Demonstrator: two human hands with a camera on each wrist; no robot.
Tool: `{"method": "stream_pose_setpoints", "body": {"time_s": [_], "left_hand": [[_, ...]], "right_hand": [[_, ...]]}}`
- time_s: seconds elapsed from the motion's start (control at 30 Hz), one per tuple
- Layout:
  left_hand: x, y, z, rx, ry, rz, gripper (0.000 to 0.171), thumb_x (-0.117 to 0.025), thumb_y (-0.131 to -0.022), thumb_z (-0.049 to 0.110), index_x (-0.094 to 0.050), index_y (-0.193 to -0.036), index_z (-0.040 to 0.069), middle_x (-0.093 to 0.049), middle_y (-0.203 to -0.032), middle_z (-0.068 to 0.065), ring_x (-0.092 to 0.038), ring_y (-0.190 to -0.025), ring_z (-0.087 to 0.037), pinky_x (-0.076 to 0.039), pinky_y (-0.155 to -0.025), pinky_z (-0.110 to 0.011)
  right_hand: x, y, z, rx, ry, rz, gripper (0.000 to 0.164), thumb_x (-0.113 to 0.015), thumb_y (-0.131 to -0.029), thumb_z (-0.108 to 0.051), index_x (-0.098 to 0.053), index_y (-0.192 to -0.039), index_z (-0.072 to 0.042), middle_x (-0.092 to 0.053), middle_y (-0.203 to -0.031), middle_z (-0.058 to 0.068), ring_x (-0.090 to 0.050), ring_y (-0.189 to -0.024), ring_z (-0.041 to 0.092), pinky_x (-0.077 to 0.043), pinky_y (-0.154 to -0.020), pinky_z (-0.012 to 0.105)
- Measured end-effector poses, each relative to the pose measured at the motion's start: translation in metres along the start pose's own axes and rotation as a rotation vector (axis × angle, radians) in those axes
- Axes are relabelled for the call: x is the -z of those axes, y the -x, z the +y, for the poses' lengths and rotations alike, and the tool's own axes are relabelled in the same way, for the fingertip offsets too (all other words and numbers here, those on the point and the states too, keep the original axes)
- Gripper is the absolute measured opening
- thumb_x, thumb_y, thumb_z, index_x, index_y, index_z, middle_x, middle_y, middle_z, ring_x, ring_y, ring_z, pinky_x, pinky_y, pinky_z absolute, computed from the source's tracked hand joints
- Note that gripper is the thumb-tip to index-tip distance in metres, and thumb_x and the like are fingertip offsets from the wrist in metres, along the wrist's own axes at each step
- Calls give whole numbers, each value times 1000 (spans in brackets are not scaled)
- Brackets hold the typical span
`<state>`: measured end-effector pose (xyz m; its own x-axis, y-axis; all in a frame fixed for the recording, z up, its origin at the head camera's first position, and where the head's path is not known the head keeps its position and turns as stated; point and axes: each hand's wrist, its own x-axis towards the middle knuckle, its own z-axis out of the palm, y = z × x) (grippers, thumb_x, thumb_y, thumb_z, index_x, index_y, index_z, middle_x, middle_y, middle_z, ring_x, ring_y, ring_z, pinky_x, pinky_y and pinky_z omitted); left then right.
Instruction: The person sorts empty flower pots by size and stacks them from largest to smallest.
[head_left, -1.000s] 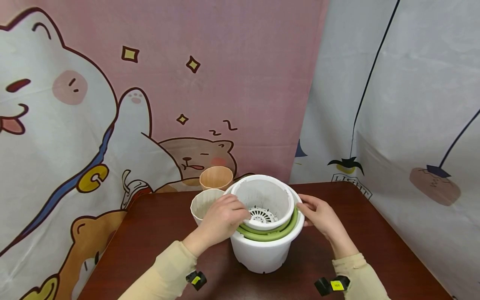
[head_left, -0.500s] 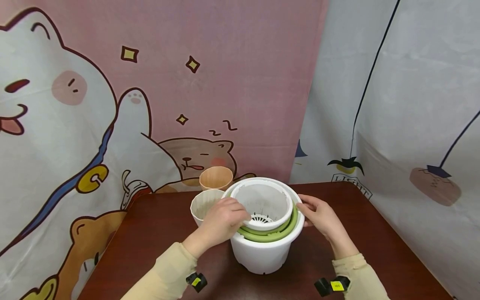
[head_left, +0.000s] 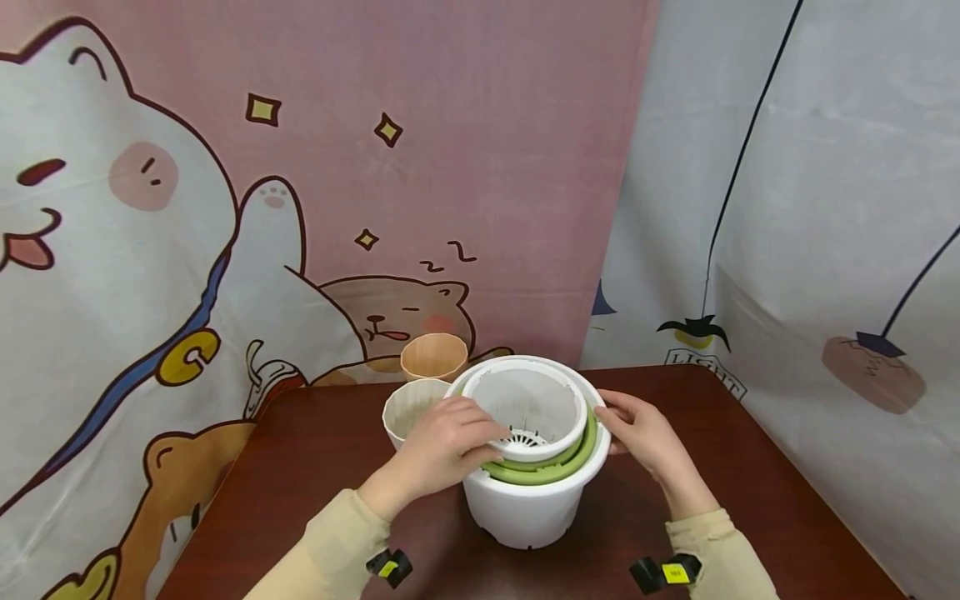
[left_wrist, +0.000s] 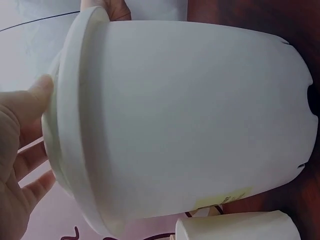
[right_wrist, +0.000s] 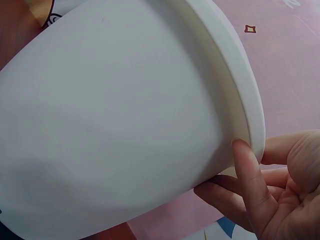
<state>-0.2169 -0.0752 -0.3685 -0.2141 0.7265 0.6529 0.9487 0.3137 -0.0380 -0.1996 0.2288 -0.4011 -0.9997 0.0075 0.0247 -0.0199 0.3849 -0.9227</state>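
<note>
A large white flowerpot (head_left: 525,512) stands upright, with green-rimmed pots (head_left: 547,473) nested inside it. A smaller white pot (head_left: 521,396) with a slotted bottom sits innermost, its rim above the green ones. My left hand (head_left: 448,440) is at the near left of the innermost rim. Its index finger reaches over the edge, the thumb apart below; in the left wrist view the fingers (left_wrist: 37,187) are spread at the rim. My right hand (head_left: 637,429) grips the large pot's outer rim on the right, fingers (right_wrist: 250,180) curled beneath it in the right wrist view.
A cream ribbed pot (head_left: 408,408) stands left of the stack, partly behind my left hand. Behind it is an orange-tan pot (head_left: 435,357). All rest on a dark red-brown table (head_left: 300,483), with printed cloth hanging behind and at the right.
The innermost white pot has sunk and levelled slightly within the stack. My left thumb and index finger have spread apart at its rim. The right hand keeps its place.
</note>
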Motion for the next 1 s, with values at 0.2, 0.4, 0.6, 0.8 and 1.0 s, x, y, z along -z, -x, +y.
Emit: {"method": "stream_pose_setpoints", "body": {"time_s": [0.2, 0.4, 0.6, 0.8, 1.0], "left_hand": [[10, 5, 1, 73, -3, 5, 29, -71, -81, 27, -66, -108, 17, -63, -101, 8, -56, -96, -10, -41, -88, -29], [20, 16, -6, 177, -31, 50, 36, -72, -81, 27, -63, -113, 13, -63, -104, 4, -56, -100, -13, -42, -90, -31], [29, 27, -13, 327, -7, 62, 42, -69, -82, 32, -61, -118, 11, -61, -113, 1, -54, -108, -16, -42, -93, -34], [36, 36, -19, 433, -20, 45, 46, -68, -82, 37, -58, -121, 14, -60, -116, 0, -52, -109, -15, -43, -91, -35], [41, 41, -24, 548, -49, 53, 50, -72, -79, 36, -59, -121, 12, -60, -112, 0, -56, -101, -14, -48, -82, -35]], "right_hand": [[0, 0, -1, -1, 0, -3, 53, -62, -88, -32, -47, -133, -7, -58, -116, 19, -64, -76, 22, -55, -65, 35], [0, 0, 0, -3, 0, -3, 53, -62, -88, -32, -47, -133, -7, -59, -116, 19, -64, -76, 22, -55, -66, 35], [0, 0, -1, 2, -6, -4, 53, -62, -88, -31, -48, -133, -6, -59, -115, 19, -64, -76, 22, -55, -66, 37], [0, 1, 0, 2, -7, -6, 53, -62, -88, -32, -48, -133, -6, -58, -116, 19, -65, -77, 22, -55, -66, 37], [0, 0, 0, 3, -6, -7, 53, -62, -88, -32, -48, -133, -7, -58, -116, 19, -64, -77, 22, -55, -66, 36]]}}
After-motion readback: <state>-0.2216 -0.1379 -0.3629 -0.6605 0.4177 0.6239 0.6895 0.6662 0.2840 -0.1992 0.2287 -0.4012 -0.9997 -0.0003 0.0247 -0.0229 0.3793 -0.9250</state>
